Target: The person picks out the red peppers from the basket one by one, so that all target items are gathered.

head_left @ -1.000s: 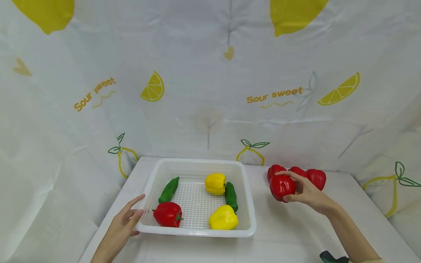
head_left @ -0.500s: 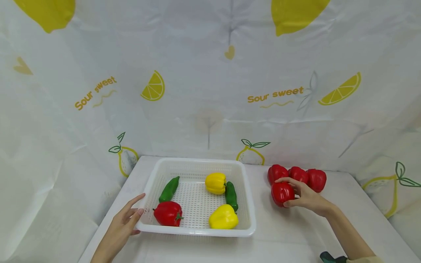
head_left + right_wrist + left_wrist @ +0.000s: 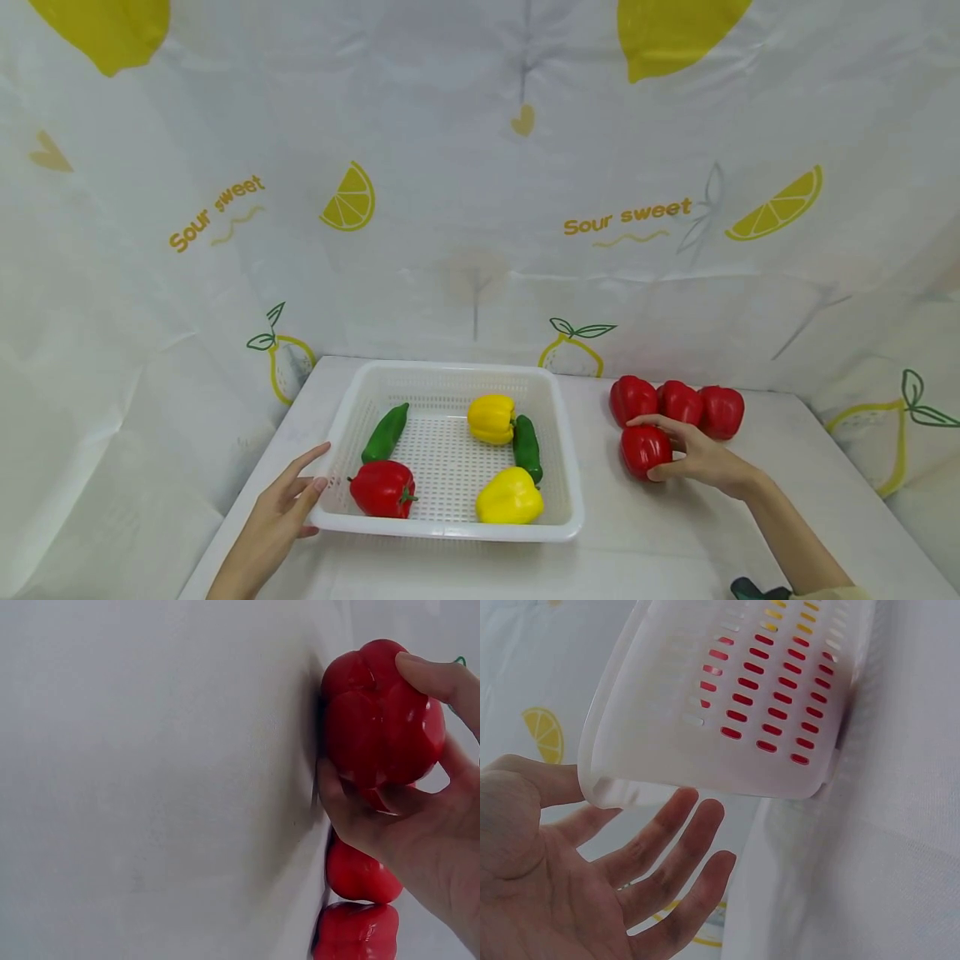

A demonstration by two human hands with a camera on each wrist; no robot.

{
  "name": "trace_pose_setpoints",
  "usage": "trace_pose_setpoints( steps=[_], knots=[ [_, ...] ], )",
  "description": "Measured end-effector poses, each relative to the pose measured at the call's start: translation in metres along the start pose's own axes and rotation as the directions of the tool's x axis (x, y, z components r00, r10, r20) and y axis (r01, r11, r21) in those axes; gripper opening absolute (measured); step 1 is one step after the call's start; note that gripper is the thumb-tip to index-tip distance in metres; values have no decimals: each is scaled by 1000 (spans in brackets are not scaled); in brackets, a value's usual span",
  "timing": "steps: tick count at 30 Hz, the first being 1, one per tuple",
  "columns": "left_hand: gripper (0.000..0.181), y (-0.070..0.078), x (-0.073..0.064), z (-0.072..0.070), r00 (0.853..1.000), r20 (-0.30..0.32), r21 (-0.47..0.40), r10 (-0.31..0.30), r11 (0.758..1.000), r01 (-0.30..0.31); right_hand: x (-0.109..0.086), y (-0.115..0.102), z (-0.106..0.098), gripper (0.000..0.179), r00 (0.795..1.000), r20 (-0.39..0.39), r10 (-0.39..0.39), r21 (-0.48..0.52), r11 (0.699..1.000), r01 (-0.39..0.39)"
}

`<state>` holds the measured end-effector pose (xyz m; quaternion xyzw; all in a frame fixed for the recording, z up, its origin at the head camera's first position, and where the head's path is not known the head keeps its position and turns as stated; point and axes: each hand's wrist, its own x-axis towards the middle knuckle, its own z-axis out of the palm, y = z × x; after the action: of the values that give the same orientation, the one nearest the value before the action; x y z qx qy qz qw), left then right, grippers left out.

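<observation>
My right hand (image 3: pixel 697 457) grips a red bell pepper (image 3: pixel 643 452) between thumb and fingers, low at the table. In the right wrist view the thumb lies on one side of this pepper (image 3: pixel 382 720) and fingers curl round the other. Just behind it sit several more red bell peppers (image 3: pixel 633 398). My left hand (image 3: pixel 272 521) touches the left rim of a white plastic basket (image 3: pixel 450 531), its fingers spread and relaxed. From the left wrist, the thumb and forefinger meet the basket's (image 3: pixel 667 750) corner while the other fingers stay loosely bent below.
Inside the basket lie a red bell pepper (image 3: pixel 383 489), two yellow bell peppers (image 3: pixel 510 496) and two green peppers (image 3: pixel 386 433). A white cloth with lemon prints hangs behind the white table (image 3: pixel 615 550). Something dark green (image 3: pixel 757 589) shows at the bottom right edge.
My right hand has drawn the red bell pepper nearer, slightly away from the other red peppers, and lowered it toward the table. The left hand and the basket have stayed put.
</observation>
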<state>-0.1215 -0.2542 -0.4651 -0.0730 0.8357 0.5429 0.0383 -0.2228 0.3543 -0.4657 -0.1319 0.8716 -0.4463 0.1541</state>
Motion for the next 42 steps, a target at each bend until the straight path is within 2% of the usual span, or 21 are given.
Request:
trace_pose_setpoints(
  steps=[9,26,33,37,42],
  knots=[
    [61,0,0,0,1000,-3,1,2,1000,-2,-2,-2,-3,85,999,-10,37,-26,999,-37],
    [61,1,-1,0,1000,0,-2,2,1000,-2,-4,-3,-1,87,997,-74,-18,-74,997,13],
    [61,2,-1,0,1000,2,-5,-1,1000,1,-7,-10,-3,88,994,-109,-11,-113,994,-2],
    [61,1,0,0,1000,2,-6,0,1000,0,-10,-16,-8,86,991,-126,-49,-145,989,30],
    [62,0,1,0,1000,0,0,-7,1000,7,-14,-25,-16,82,983,-144,-114,-128,987,96]
  ],
)
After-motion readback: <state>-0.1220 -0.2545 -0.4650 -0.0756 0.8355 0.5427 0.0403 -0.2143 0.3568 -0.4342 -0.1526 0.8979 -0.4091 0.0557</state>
